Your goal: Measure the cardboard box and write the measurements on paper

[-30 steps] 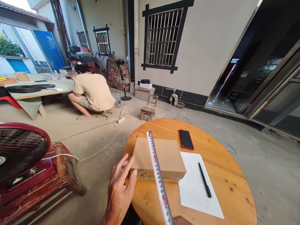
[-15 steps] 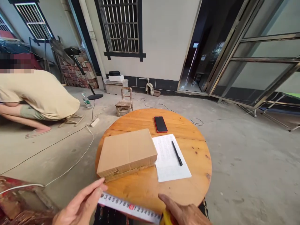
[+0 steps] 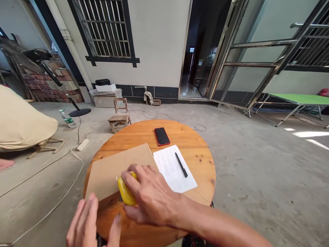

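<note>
The person's right hand (image 3: 151,199) is wrapped around a yellow tape (image 3: 125,193) and presses it against the near edge of a flat brown box (image 3: 113,168). The box lies on the left part of a round wood table (image 3: 180,128). The left hand (image 3: 86,226) is spread flat with the fingers together, holding nothing; it hangs just past the near rim of the table, close to the box but not touching it. The tape looks like a small hard shell, smooth and a bit slippery. It fits in one palm, so the best hold is around its round body with the thumb on one side and the fingers on the other, as the hand has it. The box looks like stiff card. It is likely light, and its edges could dent, so two hands on two sides would suit it best. The box is closed, and what is inside cannot be seen. Right of the box lies a paper (image 3: 172,168) with a black pen (image 3: 181,164) on it, and a phone (image 3: 161,136) rests behind them. Far off on the floor stands a bottle (image 3: 67,119) — too small to tell how full it is.
</note>
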### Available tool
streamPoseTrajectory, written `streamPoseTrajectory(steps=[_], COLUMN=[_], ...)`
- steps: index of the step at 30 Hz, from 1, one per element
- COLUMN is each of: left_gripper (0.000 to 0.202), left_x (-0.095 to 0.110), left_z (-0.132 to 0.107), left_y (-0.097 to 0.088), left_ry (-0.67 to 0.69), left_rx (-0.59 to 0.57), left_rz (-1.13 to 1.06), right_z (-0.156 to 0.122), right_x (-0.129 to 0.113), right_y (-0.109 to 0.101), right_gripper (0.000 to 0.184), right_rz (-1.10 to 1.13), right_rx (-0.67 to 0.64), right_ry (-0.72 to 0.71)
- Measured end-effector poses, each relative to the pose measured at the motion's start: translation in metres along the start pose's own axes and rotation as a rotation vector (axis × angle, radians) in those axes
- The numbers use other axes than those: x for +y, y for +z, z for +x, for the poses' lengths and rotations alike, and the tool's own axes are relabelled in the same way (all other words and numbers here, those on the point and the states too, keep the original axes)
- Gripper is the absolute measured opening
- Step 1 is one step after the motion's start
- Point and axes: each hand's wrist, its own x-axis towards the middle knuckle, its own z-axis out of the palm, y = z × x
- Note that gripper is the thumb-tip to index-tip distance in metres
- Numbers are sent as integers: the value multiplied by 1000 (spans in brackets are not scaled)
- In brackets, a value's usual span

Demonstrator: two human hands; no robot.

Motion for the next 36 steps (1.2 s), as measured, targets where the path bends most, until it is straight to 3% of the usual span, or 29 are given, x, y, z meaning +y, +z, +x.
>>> streamPoseTrajectory(steps=[2,5,9,11,13,15,18,20,23,25,28,30,33,36], left_gripper=[80,87,75,68,62,57,58,66,77,77,64,55,58,70], left_x=[-17,-35,-47,-53,-62,-71,-77,-69,-40,-16,17,34,54,70], left_z=[-1,-4,2,10,20,31,40,37,16,-6,-38,-52,-60,-57], left_y=[13,29,34,34,35,35,34,31,27,28,39,50,69,88], left_ry=[81,109,127,122,112,108,72,41,56,95,232,331,431,437], left_rx=[-40,-93,-110,-132,-148,-166,-179,-112,19,-6,-256,-392,-561,-726], left_rz=[115,222,285,305,323,327,307,284,207,134,22,-30,-53,-17], right_z=[32,71,83,68,41,6,-49,-79,-108,-115,-117,-119,-130,-146], right_x=[10,22,29,38,58,89,139,162,176,179,182,184,183,175], right_y=[11,37,48,38,22,7,-4,-2,11,19,23,18,-1,-23], right_gripper=[50,48,57,54,37,23,29,33,36,30,20,19,21,21], right_rz=[-68,-108,-20,24,31,-36,-126,-183,-218,-203,-163,-153,-174,-177], right_rx=[4,-59,-40,36,66,13,-78,-158,-246,-284,-291,-243,-88,50], right_ry=[5,14,-67,-90,20,211,317,322,237,157,91,125,311,511])
